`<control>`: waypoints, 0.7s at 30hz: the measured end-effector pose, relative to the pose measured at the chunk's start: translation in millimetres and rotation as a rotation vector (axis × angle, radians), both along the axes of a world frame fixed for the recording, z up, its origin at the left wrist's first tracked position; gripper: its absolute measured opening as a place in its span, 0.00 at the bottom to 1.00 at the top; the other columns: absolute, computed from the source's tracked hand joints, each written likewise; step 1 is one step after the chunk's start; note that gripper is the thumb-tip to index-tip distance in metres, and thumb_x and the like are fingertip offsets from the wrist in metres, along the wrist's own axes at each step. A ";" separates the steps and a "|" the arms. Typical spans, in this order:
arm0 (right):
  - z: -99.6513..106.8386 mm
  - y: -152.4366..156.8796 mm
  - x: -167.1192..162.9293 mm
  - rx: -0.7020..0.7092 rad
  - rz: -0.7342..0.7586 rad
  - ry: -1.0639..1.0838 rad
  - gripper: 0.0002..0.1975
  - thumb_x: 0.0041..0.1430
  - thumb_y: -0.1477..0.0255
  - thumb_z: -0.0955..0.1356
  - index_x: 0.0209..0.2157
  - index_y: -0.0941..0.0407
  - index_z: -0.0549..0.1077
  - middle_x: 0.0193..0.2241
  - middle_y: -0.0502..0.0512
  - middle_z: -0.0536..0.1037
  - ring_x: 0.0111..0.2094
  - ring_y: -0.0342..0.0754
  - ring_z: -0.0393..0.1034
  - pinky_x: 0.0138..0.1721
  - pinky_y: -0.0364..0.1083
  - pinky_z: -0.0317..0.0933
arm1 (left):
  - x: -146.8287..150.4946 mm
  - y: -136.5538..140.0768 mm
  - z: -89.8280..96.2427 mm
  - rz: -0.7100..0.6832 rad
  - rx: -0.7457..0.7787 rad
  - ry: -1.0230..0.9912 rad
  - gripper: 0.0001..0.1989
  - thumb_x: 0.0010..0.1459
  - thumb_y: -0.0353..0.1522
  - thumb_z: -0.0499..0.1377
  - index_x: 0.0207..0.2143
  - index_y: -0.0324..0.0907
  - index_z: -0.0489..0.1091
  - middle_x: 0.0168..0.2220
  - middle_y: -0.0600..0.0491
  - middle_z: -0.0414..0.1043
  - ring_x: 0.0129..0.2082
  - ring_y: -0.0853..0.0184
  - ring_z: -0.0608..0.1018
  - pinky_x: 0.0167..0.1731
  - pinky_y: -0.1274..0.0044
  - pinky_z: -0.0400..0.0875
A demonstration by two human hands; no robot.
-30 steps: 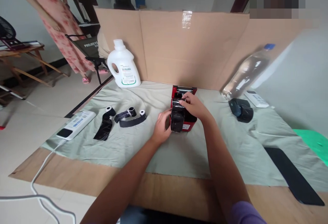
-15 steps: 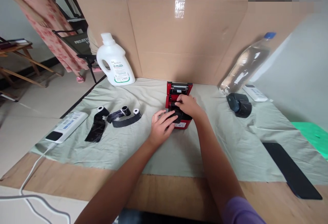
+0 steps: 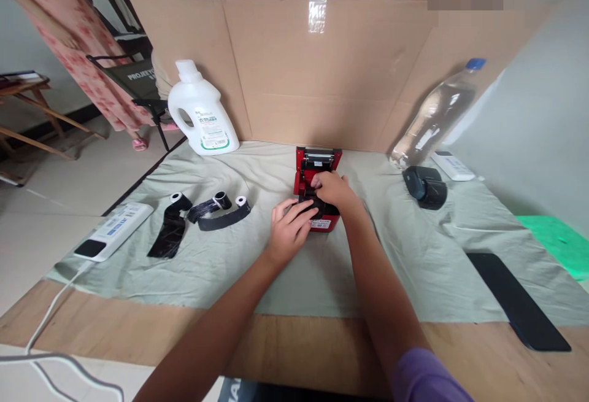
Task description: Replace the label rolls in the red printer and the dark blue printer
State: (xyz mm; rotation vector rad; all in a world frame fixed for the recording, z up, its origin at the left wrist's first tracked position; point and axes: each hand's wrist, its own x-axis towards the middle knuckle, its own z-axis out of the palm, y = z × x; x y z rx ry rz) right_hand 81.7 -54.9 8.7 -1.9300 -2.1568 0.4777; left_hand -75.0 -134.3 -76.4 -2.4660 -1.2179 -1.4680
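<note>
A small red printer (image 3: 326, 224) with its lid (image 3: 319, 158) raised stands mid-table, a white label on its front. A black roll (image 3: 317, 208) sits in its body, partly covered by my hands. My left hand (image 3: 291, 225) lies at the printer's left front, fingers stretched and slightly apart, their tips on the black roll. From the right, my right hand (image 3: 335, 189) reaches over the open body with its fingers curled in a pinch. What those fingertips grip is hidden.
Left lie strips of black ribbon on small cores (image 3: 172, 224) and a white power strip (image 3: 115, 230). A detergent bottle (image 3: 202, 113), cardboard screen (image 3: 322, 83) and clear bottle (image 3: 435, 116) stand behind. Right are a black roll (image 3: 427, 187) and dark phone (image 3: 518, 297). A person stands far left.
My right hand has shifted slightly lower and nearer the black roll, its fingers more curled. My left hand stays nearly in place. The whole view has shifted a little.
</note>
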 end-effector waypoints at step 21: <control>-5.7 5.0 -4.0 -0.010 -0.012 -0.052 0.17 0.55 0.79 0.66 0.45 0.54 0.78 0.47 0.61 0.80 0.56 0.62 0.64 0.56 0.60 0.51 | 0.7 1.1 -1.0 -0.015 0.023 0.024 0.16 0.67 0.28 0.53 0.51 0.49 0.76 0.52 0.53 0.77 0.56 0.60 0.70 0.56 0.65 0.63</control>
